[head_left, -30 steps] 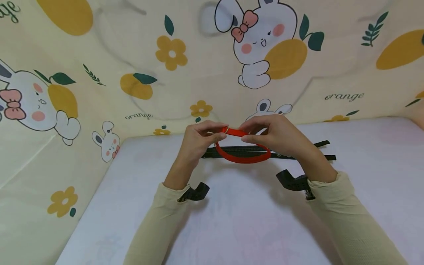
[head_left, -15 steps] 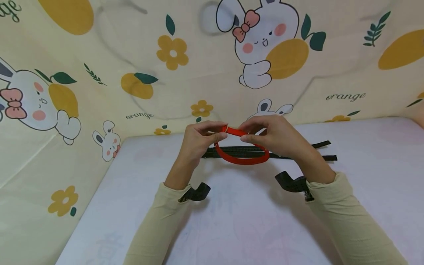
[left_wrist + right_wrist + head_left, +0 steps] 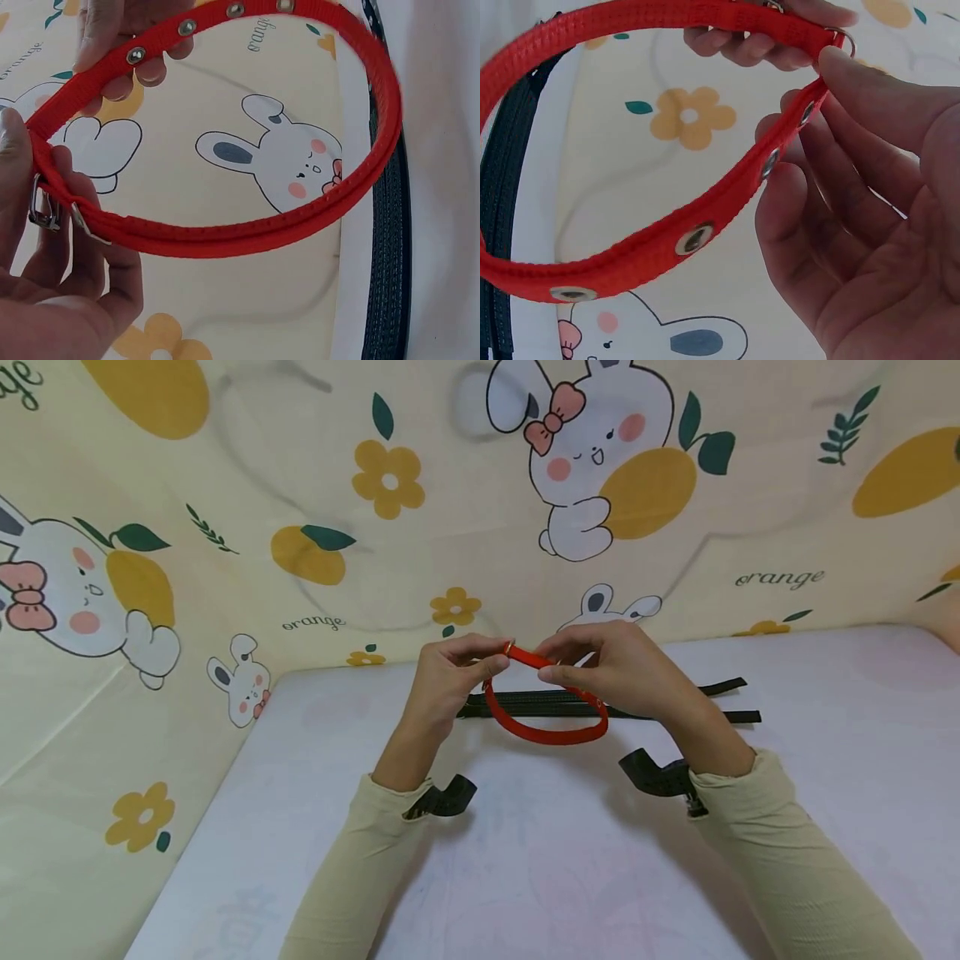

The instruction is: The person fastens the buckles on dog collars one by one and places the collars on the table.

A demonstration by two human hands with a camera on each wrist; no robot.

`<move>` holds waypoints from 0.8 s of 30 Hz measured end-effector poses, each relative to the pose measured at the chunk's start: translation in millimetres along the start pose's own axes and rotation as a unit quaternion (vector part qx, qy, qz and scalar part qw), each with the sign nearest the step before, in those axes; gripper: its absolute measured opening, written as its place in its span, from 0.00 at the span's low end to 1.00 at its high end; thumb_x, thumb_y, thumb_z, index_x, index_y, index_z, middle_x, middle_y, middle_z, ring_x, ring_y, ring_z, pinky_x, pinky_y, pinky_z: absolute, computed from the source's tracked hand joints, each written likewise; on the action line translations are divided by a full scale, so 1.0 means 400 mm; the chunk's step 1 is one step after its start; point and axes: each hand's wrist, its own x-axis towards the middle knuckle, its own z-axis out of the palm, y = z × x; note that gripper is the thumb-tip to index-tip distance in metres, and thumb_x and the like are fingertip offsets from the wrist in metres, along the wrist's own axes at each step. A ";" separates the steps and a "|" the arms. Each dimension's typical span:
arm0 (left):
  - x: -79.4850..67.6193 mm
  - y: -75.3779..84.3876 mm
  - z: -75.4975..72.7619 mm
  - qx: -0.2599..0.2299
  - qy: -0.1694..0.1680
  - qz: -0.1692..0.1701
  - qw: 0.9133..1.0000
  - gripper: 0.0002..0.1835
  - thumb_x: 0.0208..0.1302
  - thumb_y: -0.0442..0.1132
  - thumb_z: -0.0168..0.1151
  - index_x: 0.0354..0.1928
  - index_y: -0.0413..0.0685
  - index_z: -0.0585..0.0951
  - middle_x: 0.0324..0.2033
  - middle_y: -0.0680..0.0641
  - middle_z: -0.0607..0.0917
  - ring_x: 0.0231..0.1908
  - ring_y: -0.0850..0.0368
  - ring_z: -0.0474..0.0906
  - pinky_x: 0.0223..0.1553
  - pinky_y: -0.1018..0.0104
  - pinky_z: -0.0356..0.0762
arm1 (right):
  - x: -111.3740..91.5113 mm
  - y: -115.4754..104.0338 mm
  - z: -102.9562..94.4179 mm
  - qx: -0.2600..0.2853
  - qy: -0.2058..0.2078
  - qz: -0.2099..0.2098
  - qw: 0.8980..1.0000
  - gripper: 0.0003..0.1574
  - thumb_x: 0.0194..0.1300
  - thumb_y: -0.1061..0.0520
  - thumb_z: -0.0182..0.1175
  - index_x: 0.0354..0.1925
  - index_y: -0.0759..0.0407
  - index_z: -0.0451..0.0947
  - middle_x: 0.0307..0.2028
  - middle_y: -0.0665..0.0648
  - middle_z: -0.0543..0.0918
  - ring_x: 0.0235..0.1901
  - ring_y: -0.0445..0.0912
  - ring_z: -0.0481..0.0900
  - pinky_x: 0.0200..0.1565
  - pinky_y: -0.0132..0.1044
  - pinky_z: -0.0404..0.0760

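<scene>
A red collar (image 3: 551, 737) with metal eyelets is held up as a loop above the table. My left hand (image 3: 450, 681) pinches its buckle end between thumb and fingers; the metal buckle (image 3: 46, 214) shows beside those fingers in the left wrist view. With thumb and fingertips my right hand (image 3: 626, 664) grips the eyelet end, close to the left hand. Several eyelets (image 3: 695, 239) line the band in the right wrist view. Whether the strap end passes through the buckle is hidden by the fingers.
Behind the loop, dark straps (image 3: 742, 717) lie side by side across the back of the white table (image 3: 547, 860). A cloth (image 3: 420, 560) printed with rabbits and flowers hangs behind. Black curved brackets (image 3: 450, 797) stick out from both cuffs.
The lower part of the collar loop has sunk slightly toward me. My right hand has shifted a little to the left, while the left hand has hardly moved.
</scene>
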 end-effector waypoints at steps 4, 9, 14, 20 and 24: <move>-0.002 0.000 0.001 0.006 -0.004 0.000 1.000 0.14 0.60 0.29 0.69 0.48 0.33 0.85 0.32 0.60 0.86 0.36 0.59 0.77 0.36 0.71 0.77 | 0.001 -0.006 0.002 -0.009 0.002 0.005 1.000 0.12 0.64 0.52 0.69 0.47 0.49 0.87 0.37 0.52 0.87 0.40 0.47 0.80 0.42 0.39 0.82; -0.002 0.002 0.008 0.008 -0.006 0.003 1.000 0.14 0.60 0.29 0.69 0.48 0.33 0.85 0.30 0.59 0.86 0.35 0.58 0.77 0.36 0.71 0.77 | 0.004 -0.008 0.005 -0.023 0.017 0.008 1.000 0.12 0.63 0.52 0.69 0.46 0.47 0.87 0.37 0.51 0.87 0.40 0.46 0.79 0.41 0.39 0.80; -0.001 0.005 0.008 0.002 0.019 -0.008 1.000 0.14 0.61 0.32 0.69 0.49 0.35 0.85 0.33 0.58 0.86 0.40 0.58 0.76 0.39 0.70 0.76 | 0.007 -0.007 0.004 -0.018 0.008 0.010 1.000 0.16 0.63 0.49 0.69 0.50 0.49 0.85 0.39 0.53 0.87 0.42 0.47 0.79 0.44 0.40 0.78; 0.002 0.010 -0.007 -0.055 0.078 -0.026 0.995 0.16 0.63 0.34 0.67 0.52 0.35 0.84 0.32 0.59 0.86 0.43 0.59 0.77 0.47 0.66 0.74 | 0.008 0.004 -0.006 -0.024 -0.001 0.018 1.000 0.20 0.63 0.50 0.69 0.53 0.50 0.83 0.41 0.52 0.88 0.44 0.47 0.80 0.48 0.42 0.75; 0.003 0.017 -0.013 -0.087 0.093 -0.029 0.991 0.17 0.64 0.32 0.65 0.53 0.31 0.82 0.27 0.58 0.86 0.39 0.58 0.77 0.46 0.68 0.73 | 0.009 0.014 -0.012 -0.017 0.011 0.036 0.999 0.19 0.64 0.50 0.69 0.53 0.47 0.83 0.42 0.51 0.87 0.45 0.46 0.80 0.49 0.42 0.75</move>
